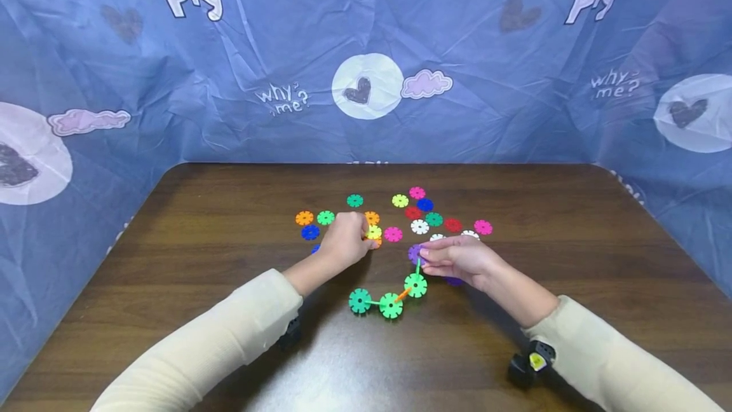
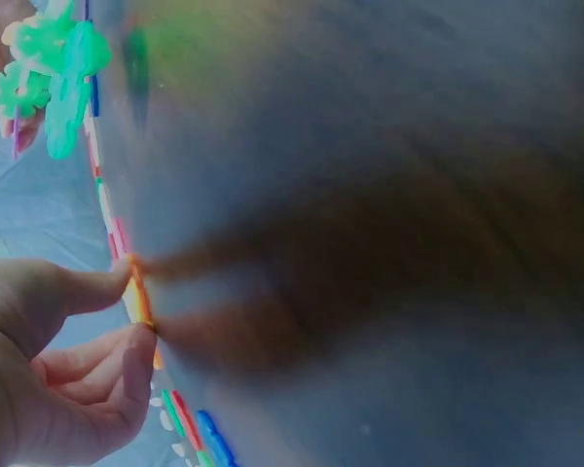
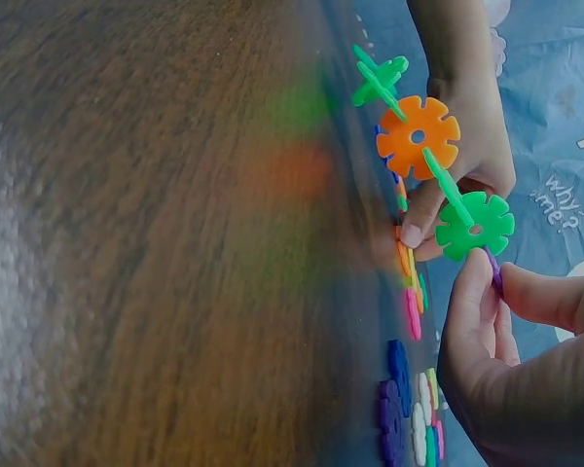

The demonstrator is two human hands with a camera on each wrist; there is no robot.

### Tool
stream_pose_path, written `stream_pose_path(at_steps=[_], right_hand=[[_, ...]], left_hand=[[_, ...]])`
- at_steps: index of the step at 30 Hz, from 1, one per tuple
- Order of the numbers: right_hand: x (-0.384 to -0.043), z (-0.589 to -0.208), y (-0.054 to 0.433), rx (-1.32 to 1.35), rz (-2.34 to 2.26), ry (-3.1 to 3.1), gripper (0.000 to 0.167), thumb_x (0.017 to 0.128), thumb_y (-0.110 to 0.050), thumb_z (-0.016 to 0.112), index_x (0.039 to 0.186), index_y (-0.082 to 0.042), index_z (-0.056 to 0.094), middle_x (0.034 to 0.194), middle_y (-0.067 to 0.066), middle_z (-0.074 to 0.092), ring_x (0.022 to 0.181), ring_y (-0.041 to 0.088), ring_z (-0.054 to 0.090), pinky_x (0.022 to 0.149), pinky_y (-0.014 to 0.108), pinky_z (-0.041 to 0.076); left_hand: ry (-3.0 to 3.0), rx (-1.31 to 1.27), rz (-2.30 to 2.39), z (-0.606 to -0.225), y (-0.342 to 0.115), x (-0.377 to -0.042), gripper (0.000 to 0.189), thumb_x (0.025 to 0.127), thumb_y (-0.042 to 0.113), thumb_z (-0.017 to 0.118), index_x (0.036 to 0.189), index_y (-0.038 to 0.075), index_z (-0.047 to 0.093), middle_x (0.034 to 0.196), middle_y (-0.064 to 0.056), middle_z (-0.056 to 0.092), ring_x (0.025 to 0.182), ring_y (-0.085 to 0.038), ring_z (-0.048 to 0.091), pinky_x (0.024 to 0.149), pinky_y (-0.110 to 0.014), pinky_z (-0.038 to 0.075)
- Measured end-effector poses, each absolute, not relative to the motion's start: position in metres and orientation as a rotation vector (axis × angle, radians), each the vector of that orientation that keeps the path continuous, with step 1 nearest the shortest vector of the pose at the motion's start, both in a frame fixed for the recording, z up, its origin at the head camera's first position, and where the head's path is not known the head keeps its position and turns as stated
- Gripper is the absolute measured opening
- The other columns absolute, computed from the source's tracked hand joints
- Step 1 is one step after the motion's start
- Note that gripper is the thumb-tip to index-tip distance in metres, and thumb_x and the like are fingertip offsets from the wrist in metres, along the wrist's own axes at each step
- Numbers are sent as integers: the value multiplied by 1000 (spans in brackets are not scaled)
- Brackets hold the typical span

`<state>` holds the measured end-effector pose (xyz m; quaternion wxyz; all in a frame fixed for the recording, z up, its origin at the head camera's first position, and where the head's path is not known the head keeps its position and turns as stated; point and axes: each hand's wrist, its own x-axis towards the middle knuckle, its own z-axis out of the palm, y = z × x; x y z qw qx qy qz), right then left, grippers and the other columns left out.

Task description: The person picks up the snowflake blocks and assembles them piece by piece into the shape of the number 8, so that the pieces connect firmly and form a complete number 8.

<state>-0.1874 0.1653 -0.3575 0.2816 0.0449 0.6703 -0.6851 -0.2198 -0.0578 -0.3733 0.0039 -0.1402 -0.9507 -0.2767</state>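
Observation:
My right hand (image 1: 466,259) pinches a purple notched disc (image 1: 416,254) between thumb and fingers. From that disc hangs a chain of slotted-together discs, with a green disc (image 3: 475,226), an orange disc (image 3: 419,137) and a teal disc (image 1: 359,301) at its far end. The chain is held up off the table, curving left. My left hand (image 1: 345,239) reaches down to the loose discs, thumb and fingertips pinching the edges of an orange disc (image 2: 137,292) at the tabletop. Beside those fingertips lies a yellow disc (image 1: 373,232).
Loose discs lie scattered across the wooden table (image 1: 229,196). An orange disc (image 1: 304,218) and a blue disc (image 1: 311,232) are left of my left hand. Beyond my right hand are a white disc (image 1: 420,227) and a pink disc (image 1: 483,227). A blue printed cloth (image 1: 309,30) hangs behind.

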Motion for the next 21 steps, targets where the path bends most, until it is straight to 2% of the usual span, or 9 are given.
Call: stream_pose_path(at_steps=[4,6,9,11,13,16,21], right_hand=[[-187,-356,165,119,-1832,1801,46,93,0,57,131,20,42,78,-4,72,71,7,70,75,23,59],[-187,-356,165,120,-1835,1802,46,93,1,57,131,20,42,78,-4,72,71,8,70,74,23,59],[-187,-355,165,106,-1832,1803,45,93,1,57,131,20,42,78,-4,72,70,7,70,74,23,59],[-187,-356,164,97,-1821,1805,45,93,1,57,131,20,43,78,-5,72,70,7,69,75,23,59],[-186,-358,163,81,-1805,1810,45,93,0,57,131,20,43,78,-5,72,70,6,69,76,23,58],[-185,-362,160,66,-1786,1811,45,93,-1,57,131,20,43,77,-6,72,71,5,68,77,23,59],[-183,-367,156,70,-1758,1822,44,93,-1,57,130,19,45,76,-5,71,71,5,68,76,24,59]], left_hand=[[-3018,-395,-891,-369,-56,-215,63,74,13,83,54,12,23,56,4,14,50,-10,17,47,-21,15],[-3041,-372,-909,-367,-56,-212,51,70,12,85,54,8,38,51,5,26,49,-7,29,47,-19,25],[-3089,-343,-945,-363,-56,-207,29,66,9,88,70,1,60,55,0,52,56,-9,52,55,-20,45],[-3123,-330,-968,-361,-57,-204,29,65,9,88,81,0,66,64,-4,63,62,-11,59,63,-21,51],[-3164,-333,-997,-361,-57,-202,28,65,8,88,82,0,67,64,-4,63,62,-11,58,60,-21,49],[-3221,-363,-989,-361,-59,-200,24,68,9,86,77,2,66,61,0,56,61,-10,52,54,-18,41],[-3296,-457,-897,-360,-61,-196,22,72,13,84,75,6,63,65,2,52,67,-11,48,58,-19,38]])
